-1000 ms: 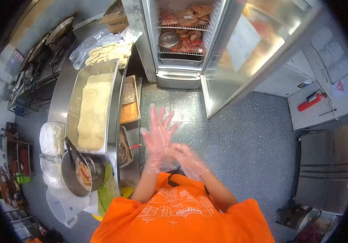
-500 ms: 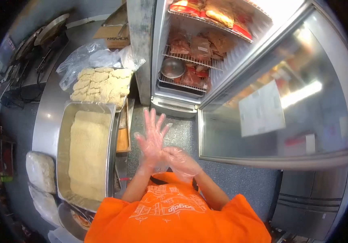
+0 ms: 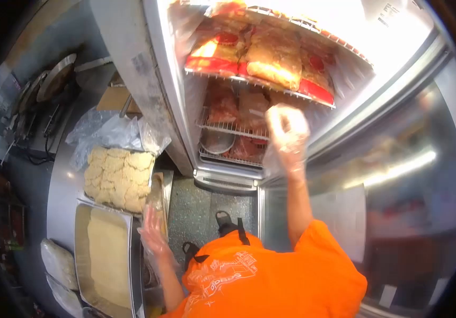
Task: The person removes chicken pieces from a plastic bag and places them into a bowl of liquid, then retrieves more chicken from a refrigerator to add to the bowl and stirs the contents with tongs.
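Clear plastic gloves cover both hands. My left hand (image 3: 155, 230) has its fingers apart, with nothing in it, beside the right edge of a deep metal pan (image 3: 134, 249) that holds a pale, crumb-like layer (image 3: 107, 254). Raised in front of the open fridge, my right hand (image 3: 288, 130) has curled fingers and is blurred; what it holds, if anything, cannot be made out. It is nearest to the wire shelves (image 3: 233, 129) with bagged meat (image 3: 221, 108). Above them, packages with red edges (image 3: 273, 55) lie on a higher shelf.
Breaded pieces (image 3: 117, 177) fill a tray behind the pan, near crumpled clear plastic (image 3: 106, 132). The glass fridge door (image 3: 397, 185) stands open at the right. A metal bowl (image 3: 217, 141) sits on a low shelf. White bags (image 3: 58, 263) lie left of the pan.
My hands, together before, are now apart: the right has risen toward the fridge shelves, and the left has moved beside the pan. The view has come closer to the fridge.
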A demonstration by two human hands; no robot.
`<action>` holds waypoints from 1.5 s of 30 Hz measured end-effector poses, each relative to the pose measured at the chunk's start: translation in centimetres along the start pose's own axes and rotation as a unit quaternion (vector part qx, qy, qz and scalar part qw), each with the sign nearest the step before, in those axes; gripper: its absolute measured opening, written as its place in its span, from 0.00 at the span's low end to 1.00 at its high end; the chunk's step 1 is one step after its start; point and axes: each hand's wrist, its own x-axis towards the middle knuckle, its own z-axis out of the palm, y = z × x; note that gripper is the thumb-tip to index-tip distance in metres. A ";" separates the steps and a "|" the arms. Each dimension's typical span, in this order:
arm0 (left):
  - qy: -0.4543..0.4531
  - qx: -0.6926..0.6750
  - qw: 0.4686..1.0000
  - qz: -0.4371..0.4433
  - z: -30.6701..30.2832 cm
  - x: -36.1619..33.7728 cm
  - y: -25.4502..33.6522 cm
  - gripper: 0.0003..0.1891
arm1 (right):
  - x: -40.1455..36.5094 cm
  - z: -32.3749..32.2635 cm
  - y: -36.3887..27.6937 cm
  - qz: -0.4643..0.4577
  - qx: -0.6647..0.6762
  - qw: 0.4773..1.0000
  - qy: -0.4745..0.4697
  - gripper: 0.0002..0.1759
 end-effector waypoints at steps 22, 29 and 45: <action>-0.314 -0.281 0.881 -0.214 28.7 10.9 6.8 0.27 | -0.2 -4.6 0.8 -0.013 0.015 0.997 -0.070 0.12; -0.179 -0.106 0.959 -0.192 25.6 12.6 3.0 0.22 | -6.8 -4.2 1.1 0.274 0.359 0.858 -0.246 0.34; -0.023 0.156 0.983 -0.091 16.0 6.3 -5.8 0.13 | -10.2 8.4 1.3 0.174 0.067 0.931 -0.314 0.19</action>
